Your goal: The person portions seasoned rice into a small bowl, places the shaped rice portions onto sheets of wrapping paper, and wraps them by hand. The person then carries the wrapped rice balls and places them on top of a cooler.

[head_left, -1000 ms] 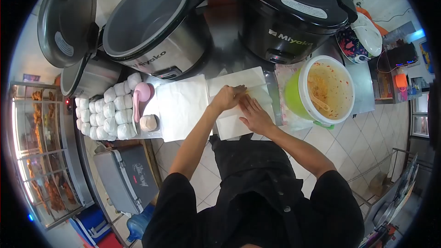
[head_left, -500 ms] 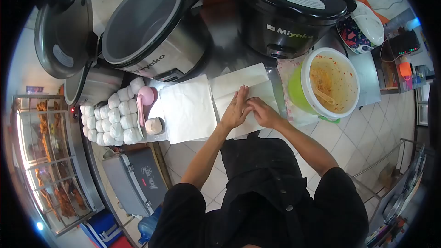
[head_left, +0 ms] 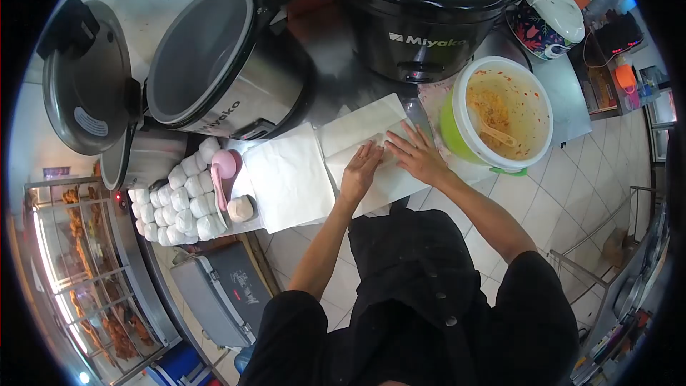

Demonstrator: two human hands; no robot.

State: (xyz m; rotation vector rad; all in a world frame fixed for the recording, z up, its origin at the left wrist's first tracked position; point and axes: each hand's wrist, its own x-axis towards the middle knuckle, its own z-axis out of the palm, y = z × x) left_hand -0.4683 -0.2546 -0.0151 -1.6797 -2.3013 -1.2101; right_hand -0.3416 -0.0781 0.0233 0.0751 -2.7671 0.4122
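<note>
A stack of white paper sheets [head_left: 357, 127] lies on the counter under both my hands. My left hand [head_left: 362, 166] has its fingers bent and pressed together at the edge of a fold in the top sheet; the fingertips are partly hidden. Flat on the same paper, my right hand [head_left: 420, 157] spreads its fingers. Left of these hands is a second stack of white paper [head_left: 289, 180]. Beyond it sit a small beige mound [head_left: 241, 208] and a pink scoop [head_left: 225, 164], beside several rows of white wrapped bundles [head_left: 182, 200].
On the right stands a green bucket [head_left: 457, 127] with a white inside, orange-yellow food remnants and a spatula [head_left: 499, 136]. Behind the paper are an open Miyako rice cooker [head_left: 243, 93] and a closed black one [head_left: 421, 25]. A grey case [head_left: 221, 293] sits below left.
My left hand has gone from stretched fingers to bent ones. My right hand has opened from a bent pose and spread out over the paper. The camera view has shifted slightly.
</note>
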